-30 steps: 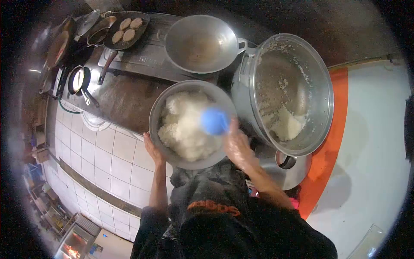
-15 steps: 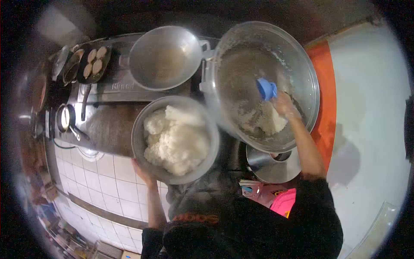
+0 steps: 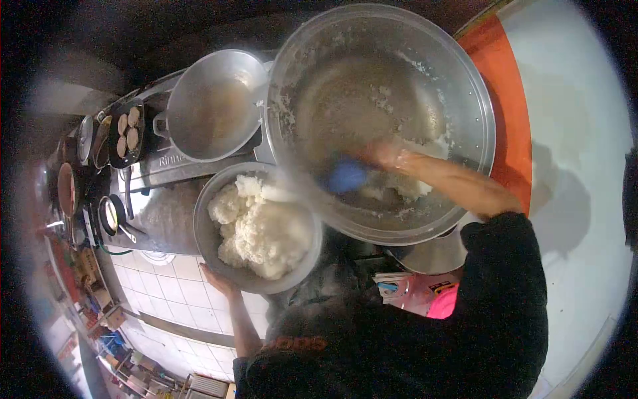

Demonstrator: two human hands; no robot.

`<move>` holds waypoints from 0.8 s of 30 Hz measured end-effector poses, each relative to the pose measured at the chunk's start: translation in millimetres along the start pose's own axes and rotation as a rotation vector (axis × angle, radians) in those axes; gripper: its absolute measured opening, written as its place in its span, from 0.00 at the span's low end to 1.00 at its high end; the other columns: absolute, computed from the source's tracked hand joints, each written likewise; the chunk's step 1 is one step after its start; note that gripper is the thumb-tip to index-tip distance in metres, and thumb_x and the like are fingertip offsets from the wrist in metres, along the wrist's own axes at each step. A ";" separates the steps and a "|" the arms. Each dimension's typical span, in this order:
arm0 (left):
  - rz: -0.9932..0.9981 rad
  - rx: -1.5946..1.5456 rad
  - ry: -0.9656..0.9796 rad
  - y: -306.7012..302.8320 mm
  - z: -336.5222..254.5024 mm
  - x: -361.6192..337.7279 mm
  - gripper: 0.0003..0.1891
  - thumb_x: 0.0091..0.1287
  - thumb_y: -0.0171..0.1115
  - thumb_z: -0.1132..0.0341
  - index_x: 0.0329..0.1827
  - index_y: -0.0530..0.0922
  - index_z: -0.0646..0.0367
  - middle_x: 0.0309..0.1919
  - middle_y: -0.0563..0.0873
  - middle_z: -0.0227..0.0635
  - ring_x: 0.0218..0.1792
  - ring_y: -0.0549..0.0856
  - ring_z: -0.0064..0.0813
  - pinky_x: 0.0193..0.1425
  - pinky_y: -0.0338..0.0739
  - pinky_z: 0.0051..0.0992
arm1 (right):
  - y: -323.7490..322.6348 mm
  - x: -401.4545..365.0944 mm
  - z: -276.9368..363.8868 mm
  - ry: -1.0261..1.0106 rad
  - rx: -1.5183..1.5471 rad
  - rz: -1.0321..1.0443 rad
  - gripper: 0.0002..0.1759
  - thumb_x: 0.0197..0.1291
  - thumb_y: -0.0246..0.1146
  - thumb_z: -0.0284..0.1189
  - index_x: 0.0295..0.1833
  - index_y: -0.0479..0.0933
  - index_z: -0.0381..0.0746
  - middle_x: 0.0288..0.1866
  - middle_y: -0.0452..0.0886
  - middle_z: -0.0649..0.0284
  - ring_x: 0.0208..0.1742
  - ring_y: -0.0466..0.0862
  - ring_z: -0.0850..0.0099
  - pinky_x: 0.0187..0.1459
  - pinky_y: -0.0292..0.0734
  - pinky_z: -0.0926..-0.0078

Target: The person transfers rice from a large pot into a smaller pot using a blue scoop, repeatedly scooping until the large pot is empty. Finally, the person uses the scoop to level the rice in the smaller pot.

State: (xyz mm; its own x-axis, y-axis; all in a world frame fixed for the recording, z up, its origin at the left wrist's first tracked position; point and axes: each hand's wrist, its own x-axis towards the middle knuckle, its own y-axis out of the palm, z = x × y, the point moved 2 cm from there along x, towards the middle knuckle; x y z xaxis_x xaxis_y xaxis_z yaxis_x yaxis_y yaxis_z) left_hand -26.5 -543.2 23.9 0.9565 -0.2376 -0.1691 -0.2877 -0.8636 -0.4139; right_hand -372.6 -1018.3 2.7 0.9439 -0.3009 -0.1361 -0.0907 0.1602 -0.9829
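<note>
My right hand (image 3: 389, 154) is inside the large metal pot (image 3: 465, 86), its fingers closed on a blue scoop (image 3: 348, 175) blurred by motion. White rice (image 3: 415, 188) lies in a small heap on the pot's bottom, with grains stuck to the wall. Against my body, a round bowl (image 3: 302, 269) holds a big mound of white rice (image 3: 256, 229). Under the bowl's lower left rim, my left hand (image 3: 219, 280) supports it; most of its fingers are hidden beneath.
A metal wok (image 3: 216, 113) sits on the stove (image 3: 176, 156). Left of it are a dark pan (image 3: 124, 158) with several patties and a small pan (image 3: 109, 223). Another round metal vessel (image 3: 432, 256) stands below the large pot.
My right hand and the blue scoop have moved left and down within the pot. The view has shifted, and the bowl now appears slightly lower and farther left.
</note>
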 end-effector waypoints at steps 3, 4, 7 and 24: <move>0.035 0.027 -0.013 5.6 -19.9 0.5 0.37 0.73 0.30 0.43 0.73 0.54 0.66 0.72 0.57 0.50 0.73 0.56 0.44 0.75 0.50 0.41 | -114.1 -21.7 11.9 -0.028 0.240 0.464 0.22 0.69 0.47 0.35 0.68 0.65 0.49 0.65 0.72 0.56 0.63 0.74 0.63 0.61 0.72 0.64; 0.062 0.021 -0.099 6.5 -27.5 -0.2 0.38 0.72 0.30 0.41 0.73 0.54 0.67 0.72 0.57 0.51 0.72 0.57 0.45 0.74 0.51 0.41 | -143.9 -26.3 10.8 -0.104 0.143 0.481 0.19 0.68 0.47 0.35 0.62 0.70 0.47 0.56 0.77 0.54 0.54 0.79 0.60 0.54 0.75 0.62; 0.094 0.087 0.022 -2.3 -3.0 10.0 0.40 0.72 0.30 0.40 0.72 0.54 0.68 0.72 0.57 0.52 0.72 0.58 0.47 0.74 0.53 0.41 | -148.2 -22.7 -5.9 0.134 0.387 0.490 0.21 0.69 0.43 0.39 0.59 0.73 0.44 0.48 0.81 0.51 0.46 0.81 0.56 0.50 0.76 0.59; 0.006 0.095 0.042 0.3 -17.7 1.1 0.36 0.74 0.33 0.45 0.72 0.51 0.70 0.72 0.56 0.52 0.72 0.57 0.45 0.75 0.51 0.38 | -167.4 -25.9 2.4 0.506 0.457 0.332 0.18 0.65 0.51 0.41 0.40 0.78 0.38 0.40 0.81 0.50 0.42 0.83 0.57 0.49 0.77 0.55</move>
State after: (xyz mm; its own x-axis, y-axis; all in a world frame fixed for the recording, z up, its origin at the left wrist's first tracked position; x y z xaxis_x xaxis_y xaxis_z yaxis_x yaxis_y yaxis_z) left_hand -24.7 -551.6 39.4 0.9554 -0.2628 -0.1347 -0.2946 -0.8164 -0.4967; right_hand -381.1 -1035.2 171.1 0.6188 -0.5462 -0.5646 -0.1000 0.6580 -0.7463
